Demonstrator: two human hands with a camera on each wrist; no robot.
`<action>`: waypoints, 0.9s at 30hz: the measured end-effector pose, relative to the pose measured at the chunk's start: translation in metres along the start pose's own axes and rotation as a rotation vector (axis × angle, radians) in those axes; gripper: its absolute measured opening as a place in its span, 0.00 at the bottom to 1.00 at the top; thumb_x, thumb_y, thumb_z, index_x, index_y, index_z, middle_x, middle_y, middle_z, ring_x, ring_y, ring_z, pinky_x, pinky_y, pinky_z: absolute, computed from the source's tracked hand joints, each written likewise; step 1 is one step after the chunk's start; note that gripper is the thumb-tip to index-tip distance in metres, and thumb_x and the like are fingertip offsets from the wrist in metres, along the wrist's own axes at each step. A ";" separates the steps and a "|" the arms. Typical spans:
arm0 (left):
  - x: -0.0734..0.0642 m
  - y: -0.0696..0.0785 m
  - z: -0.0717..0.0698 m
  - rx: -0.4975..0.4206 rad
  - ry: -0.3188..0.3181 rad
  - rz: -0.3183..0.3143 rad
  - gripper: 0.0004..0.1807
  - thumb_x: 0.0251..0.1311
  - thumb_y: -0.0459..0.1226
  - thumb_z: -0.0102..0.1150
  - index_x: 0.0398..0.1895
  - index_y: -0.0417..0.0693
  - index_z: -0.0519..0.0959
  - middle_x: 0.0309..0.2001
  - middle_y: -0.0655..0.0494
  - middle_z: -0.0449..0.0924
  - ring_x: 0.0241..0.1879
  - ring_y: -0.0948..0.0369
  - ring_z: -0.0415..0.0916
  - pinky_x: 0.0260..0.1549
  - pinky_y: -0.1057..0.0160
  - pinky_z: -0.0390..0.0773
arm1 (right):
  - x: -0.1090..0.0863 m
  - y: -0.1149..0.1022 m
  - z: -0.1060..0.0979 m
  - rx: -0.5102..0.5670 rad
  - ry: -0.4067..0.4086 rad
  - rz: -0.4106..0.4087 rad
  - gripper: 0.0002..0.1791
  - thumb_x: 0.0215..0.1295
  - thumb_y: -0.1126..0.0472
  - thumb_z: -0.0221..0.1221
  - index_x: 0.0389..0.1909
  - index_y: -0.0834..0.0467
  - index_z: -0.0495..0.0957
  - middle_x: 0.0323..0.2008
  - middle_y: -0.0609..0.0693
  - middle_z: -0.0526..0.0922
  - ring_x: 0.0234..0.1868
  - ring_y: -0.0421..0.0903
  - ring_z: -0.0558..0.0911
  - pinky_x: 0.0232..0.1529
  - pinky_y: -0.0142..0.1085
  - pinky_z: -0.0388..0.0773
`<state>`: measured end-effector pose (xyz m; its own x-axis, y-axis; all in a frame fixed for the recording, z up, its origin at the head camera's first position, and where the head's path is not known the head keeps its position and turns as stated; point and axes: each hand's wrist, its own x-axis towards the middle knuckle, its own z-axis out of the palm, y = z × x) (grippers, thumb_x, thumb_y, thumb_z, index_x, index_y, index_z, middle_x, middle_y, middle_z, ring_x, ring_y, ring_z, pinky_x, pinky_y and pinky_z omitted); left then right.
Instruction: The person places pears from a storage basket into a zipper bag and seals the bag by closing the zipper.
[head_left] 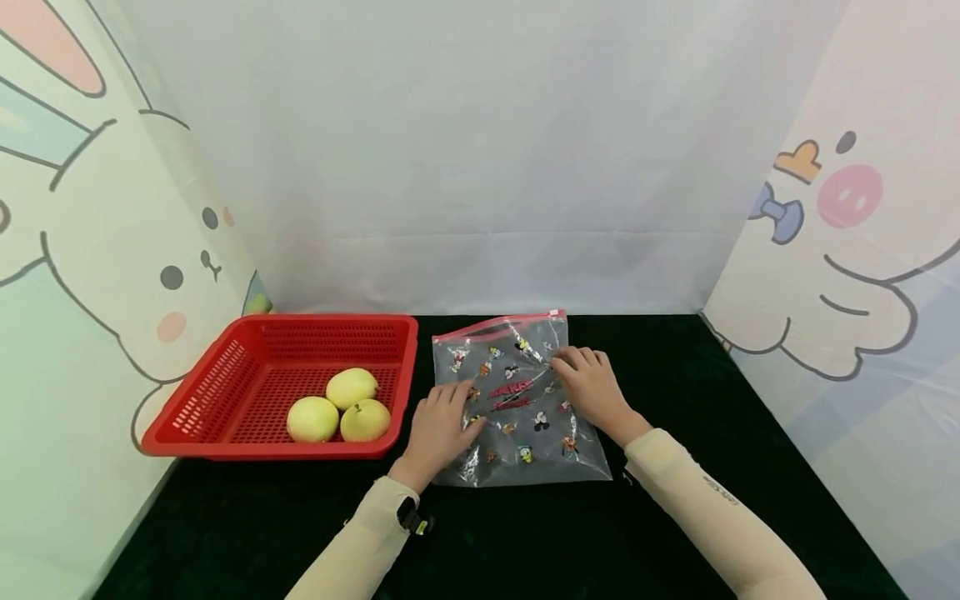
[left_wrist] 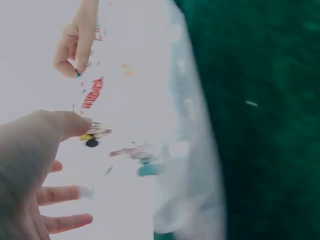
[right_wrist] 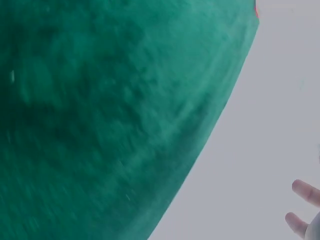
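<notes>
Resting on a Zip Bag point(head_left: 517, 442): Left Grip point(head_left: 437, 429) and Right Grip point(head_left: 596, 392)

From the head view, I see the clear zip bag, dotted with cartoon prints, lying flat on the dark green bench point(head_left: 525, 542), its red-edged top turned away from the person. The left grip, wide with fingers extended, rests on its left side; the right grip touches it toward the upper right. Just left of the zip bag stands a red basket point(head_left: 262, 450), three pale yellow fruits point(head_left: 352, 417) huddled in its near right part. A dark wristband point(head_left: 411, 517) circles the left cuff.

In the left wrist view, the left grip's thumb stands well apart from its fingers. Beyond, the right grip bends its fingers down; whether they pinch plastic, I can't tell.

The right wrist view shows mostly green cloth, with two fingers point(right_wrist: 307, 193) at the lower right.
</notes>
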<state>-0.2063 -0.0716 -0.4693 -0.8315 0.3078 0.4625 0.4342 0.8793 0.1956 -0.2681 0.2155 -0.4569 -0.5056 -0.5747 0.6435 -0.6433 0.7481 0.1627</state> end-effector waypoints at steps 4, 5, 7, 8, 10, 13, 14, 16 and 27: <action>0.005 0.004 -0.017 -0.055 0.114 0.042 0.34 0.58 0.48 0.69 0.63 0.40 0.72 0.53 0.42 0.78 0.52 0.45 0.74 0.42 0.46 0.79 | 0.004 0.005 -0.014 -0.011 0.082 -0.070 0.25 0.81 0.54 0.31 0.45 0.57 0.78 0.48 0.61 0.77 0.44 0.61 0.77 0.42 0.60 0.72; 0.007 0.005 -0.021 -0.077 0.143 0.053 0.34 0.58 0.47 0.69 0.63 0.39 0.72 0.53 0.41 0.77 0.53 0.44 0.74 0.43 0.45 0.78 | 0.005 0.006 -0.018 -0.007 0.099 -0.088 0.25 0.81 0.54 0.30 0.45 0.58 0.78 0.48 0.61 0.77 0.44 0.62 0.76 0.43 0.60 0.71; 0.012 0.004 -0.031 -0.111 0.197 0.076 0.34 0.57 0.45 0.70 0.64 0.39 0.71 0.55 0.40 0.76 0.55 0.43 0.73 0.43 0.44 0.78 | 0.008 0.007 -0.024 -0.008 0.121 -0.123 0.24 0.82 0.54 0.32 0.45 0.58 0.78 0.49 0.62 0.77 0.44 0.62 0.76 0.43 0.60 0.70; 0.015 0.004 -0.036 -0.119 0.229 0.093 0.34 0.57 0.44 0.70 0.64 0.38 0.70 0.56 0.39 0.75 0.55 0.42 0.72 0.44 0.43 0.78 | 0.009 0.008 -0.027 -0.011 0.131 -0.140 0.24 0.82 0.54 0.32 0.45 0.57 0.78 0.49 0.62 0.77 0.44 0.62 0.76 0.43 0.60 0.70; 0.022 0.002 -0.047 -0.126 0.282 0.122 0.34 0.57 0.42 0.70 0.64 0.38 0.70 0.57 0.39 0.74 0.55 0.42 0.72 0.44 0.43 0.78 | 0.010 0.009 -0.033 -0.023 0.141 -0.172 0.22 0.81 0.55 0.34 0.45 0.57 0.78 0.50 0.62 0.77 0.44 0.62 0.76 0.44 0.60 0.70; 0.033 -0.003 -0.062 -0.105 0.336 0.153 0.33 0.57 0.41 0.69 0.64 0.37 0.70 0.58 0.36 0.72 0.57 0.40 0.71 0.46 0.40 0.77 | 0.011 0.010 -0.042 -0.057 0.154 -0.219 0.17 0.79 0.58 0.39 0.46 0.57 0.77 0.51 0.61 0.77 0.44 0.61 0.75 0.45 0.58 0.70; 0.037 -0.005 -0.067 -0.086 0.341 0.155 0.33 0.58 0.42 0.69 0.64 0.38 0.70 0.59 0.36 0.72 0.57 0.39 0.71 0.47 0.39 0.76 | 0.013 0.010 -0.045 -0.065 0.161 -0.235 0.15 0.78 0.59 0.42 0.46 0.56 0.77 0.52 0.61 0.77 0.45 0.61 0.75 0.45 0.58 0.70; 0.042 -0.008 -0.074 -0.037 0.333 0.139 0.33 0.59 0.44 0.68 0.65 0.38 0.71 0.60 0.36 0.72 0.59 0.37 0.69 0.52 0.38 0.73 | 0.015 0.010 -0.051 -0.078 0.182 -0.269 0.11 0.76 0.60 0.45 0.47 0.56 0.76 0.52 0.60 0.77 0.45 0.60 0.75 0.46 0.57 0.70; 0.055 -0.013 -0.085 -0.031 0.394 0.197 0.20 0.63 0.45 0.63 0.53 0.42 0.81 0.50 0.40 0.79 0.59 0.38 0.69 0.56 0.36 0.68 | 0.026 0.008 -0.064 -0.039 0.387 -0.430 0.07 0.78 0.64 0.49 0.43 0.57 0.76 0.50 0.61 0.78 0.44 0.61 0.75 0.43 0.57 0.70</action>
<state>-0.2281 -0.0976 -0.3732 -0.5389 0.3005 0.7869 0.5862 0.8047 0.0941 -0.2497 0.2278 -0.3909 0.0485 -0.6722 0.7388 -0.7190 0.4899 0.4930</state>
